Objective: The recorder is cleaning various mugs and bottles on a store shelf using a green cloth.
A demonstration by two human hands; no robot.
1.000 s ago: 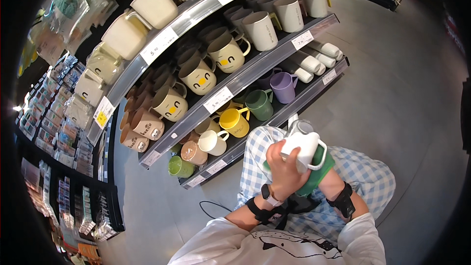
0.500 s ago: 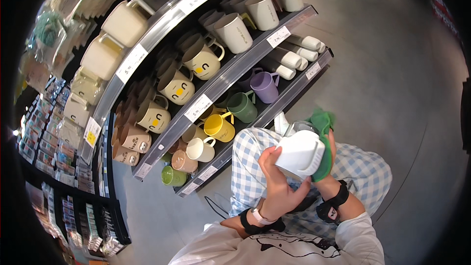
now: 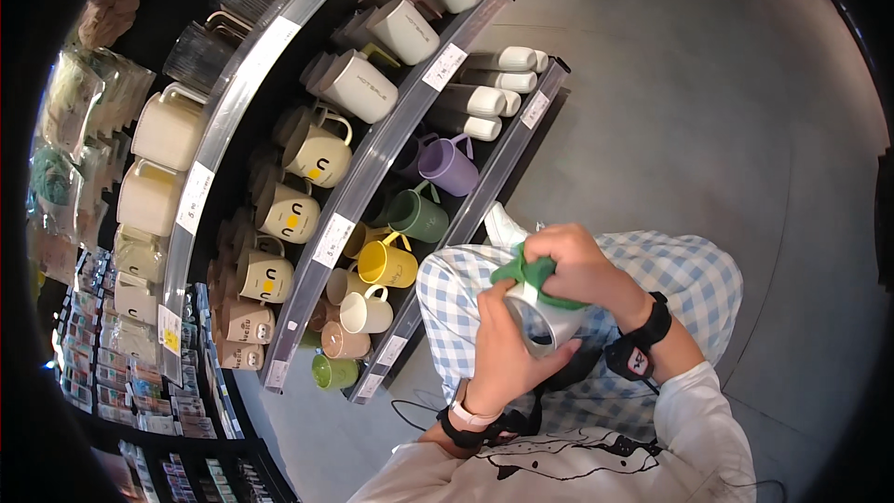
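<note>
My left hand (image 3: pixel 507 345) wraps its fingers round a clear plastic container (image 3: pixel 562 322), which lies tilted above my lap. A bunched green cloth (image 3: pixel 524 272) is in my right hand (image 3: pixel 577 265), pressed against the far end of the container. That end is covered by the cloth and fingers, so the container's white cap does not show plainly. Both forearms come in from below, with black bands at the wrists.
To the left, tiered shelves (image 3: pixel 372 168) hold rows of mugs, among them a purple mug (image 3: pixel 449 166) and a yellow mug (image 3: pixel 387 262). White-capped clear containers (image 3: pixel 480 101) lie on the lower shelf. My checkered trousers (image 3: pixel 670 289) are under my hands; grey floor (image 3: pixel 689 102) extends to the right.
The container has been turned, so its white cap no longer faces up. My right hand has come over the top with the green cloth. The view has shifted, and the shelves appear further left.
</note>
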